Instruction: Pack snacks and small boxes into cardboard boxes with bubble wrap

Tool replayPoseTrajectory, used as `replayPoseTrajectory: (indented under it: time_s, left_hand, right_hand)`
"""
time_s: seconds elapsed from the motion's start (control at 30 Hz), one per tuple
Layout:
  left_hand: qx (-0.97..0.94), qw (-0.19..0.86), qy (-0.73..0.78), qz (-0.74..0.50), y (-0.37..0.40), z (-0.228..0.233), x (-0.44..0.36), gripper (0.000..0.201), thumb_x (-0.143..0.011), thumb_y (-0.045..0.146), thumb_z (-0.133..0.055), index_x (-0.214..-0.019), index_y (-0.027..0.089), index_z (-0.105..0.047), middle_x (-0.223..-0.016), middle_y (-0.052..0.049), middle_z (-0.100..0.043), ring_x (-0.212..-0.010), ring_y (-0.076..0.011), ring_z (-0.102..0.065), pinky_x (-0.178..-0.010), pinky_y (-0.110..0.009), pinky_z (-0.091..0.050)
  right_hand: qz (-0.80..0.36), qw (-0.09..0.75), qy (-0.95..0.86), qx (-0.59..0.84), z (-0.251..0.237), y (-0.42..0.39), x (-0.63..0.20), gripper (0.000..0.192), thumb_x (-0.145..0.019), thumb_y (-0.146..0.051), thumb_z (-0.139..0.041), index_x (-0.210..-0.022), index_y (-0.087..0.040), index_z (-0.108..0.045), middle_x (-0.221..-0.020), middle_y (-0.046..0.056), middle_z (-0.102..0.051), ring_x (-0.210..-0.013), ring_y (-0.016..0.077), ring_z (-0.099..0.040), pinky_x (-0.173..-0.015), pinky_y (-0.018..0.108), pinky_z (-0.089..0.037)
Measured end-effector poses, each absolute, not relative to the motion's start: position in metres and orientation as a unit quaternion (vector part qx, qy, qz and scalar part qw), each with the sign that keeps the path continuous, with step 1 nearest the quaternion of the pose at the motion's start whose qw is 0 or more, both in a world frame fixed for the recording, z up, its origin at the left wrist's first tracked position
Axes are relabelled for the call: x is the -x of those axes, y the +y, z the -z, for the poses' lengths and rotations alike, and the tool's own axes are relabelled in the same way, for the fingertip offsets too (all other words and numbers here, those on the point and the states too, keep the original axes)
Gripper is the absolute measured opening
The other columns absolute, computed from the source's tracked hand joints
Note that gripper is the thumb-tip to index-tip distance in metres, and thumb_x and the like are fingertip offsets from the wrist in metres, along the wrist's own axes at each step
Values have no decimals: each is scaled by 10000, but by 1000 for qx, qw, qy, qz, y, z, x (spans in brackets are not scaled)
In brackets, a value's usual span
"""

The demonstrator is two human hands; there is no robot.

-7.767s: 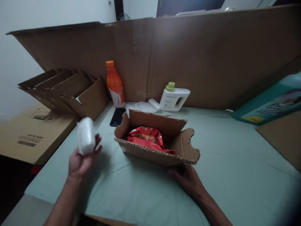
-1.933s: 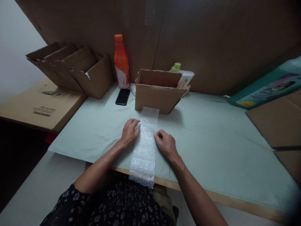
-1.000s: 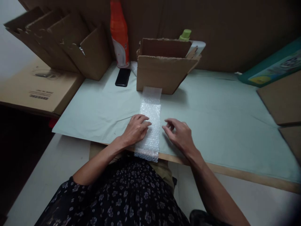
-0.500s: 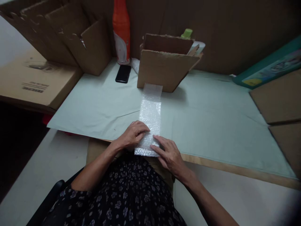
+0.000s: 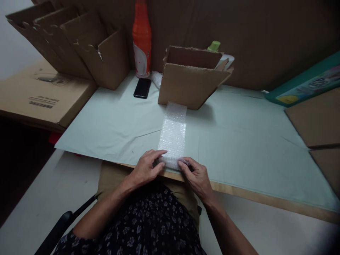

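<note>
The worktop (image 5: 239, 141) carries a cardboard box (image 5: 190, 83) at the back; a strip of bubble wrap (image 5: 172, 132) runs from it to the near edge, where the left hand (image 5: 146, 168) and right hand (image 5: 196, 175) each pinch its rolled end.

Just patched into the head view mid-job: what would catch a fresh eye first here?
The strip of bubble wrap lying down the middle of the pale green table, with the left hand and right hand gripping its near end at the table edge. Its far end meets an open cardboard box. Behind, left of the box, a bright orange bottle stands above a black phone.
</note>
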State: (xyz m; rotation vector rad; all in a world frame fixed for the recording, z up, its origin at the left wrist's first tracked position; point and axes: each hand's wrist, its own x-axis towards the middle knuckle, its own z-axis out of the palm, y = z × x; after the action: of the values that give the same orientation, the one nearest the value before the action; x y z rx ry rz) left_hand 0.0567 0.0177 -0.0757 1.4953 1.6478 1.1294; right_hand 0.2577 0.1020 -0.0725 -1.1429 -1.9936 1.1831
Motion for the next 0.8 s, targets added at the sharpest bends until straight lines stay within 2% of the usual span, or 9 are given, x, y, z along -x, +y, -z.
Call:
replayPoseTrajectory:
  time_s: [0.23,0.4,0.5,0.63,0.7,0.8]
  left_hand:
    - [-542,301,661,-422,30,81,-64,261,-889,248,-593,-1111,204,-724,-1002,-65,-758,-870,-209,-668,-819,-351,-529]
    - [-549,251,676,-422,33,86,-67,304,-899,235,-582,-1177,194,-696,-994,-73,-750,-863,-208,-670,-769,-328,-538]
    - [-569,204,679,-417,35,87,-70,335,-907,209,-561,-1216,148,-673,-942,-85,-732,-827,-213,-652,-761,-342,-540]
    - [-584,188,681,-400,36,85,-71,369,-913,190,-553,-1259,100,-644,-933,-103,-721,-820,-228,-644,-766,-368,-543]
    - [-590,187,681,-392,37,85,-70,379,-911,184,-555,-1271,98,-636,-928,-102,-718,-812,-230,-640,-761,-374,-544]
    - [-591,183,684,-387,38,86,-68,388,-907,177,-560,-1283,111,-627,-913,-90,-714,-789,-226,-636,-750,-375,-546]
  right_hand:
    - [-457,255,-732,436,71,111,-253,259,-896,-412,-605,-901,-185,-730,-824,44,-747,-731,194,-680,-675,276,-530]
    - [-431,255,-747,438,79,118,-252,263,-900,-404,-620,-984,-180,-729,-817,41,-740,-686,183,-670,-643,279,-535]
    - [-352,296,-780,424,77,117,-258,258,-929,-360,-634,-1104,-181,-695,-818,31,-707,-660,169,-644,-640,290,-541]
    - [-178,387,-832,355,67,107,-275,275,-943,-212,-654,-1216,-201,-624,-1046,86,-692,-865,200,-660,-796,358,-554]
    - [-144,367,-870,298,64,103,-282,297,-936,-166,-654,-1229,-198,-614,-1086,101,-688,-961,225,-655,-836,381,-545]
    - [-131,285,-922,229,69,101,-281,310,-945,-182,-636,-1253,-165,-605,-1211,140,-680,-1138,287,-624,-902,442,-528]
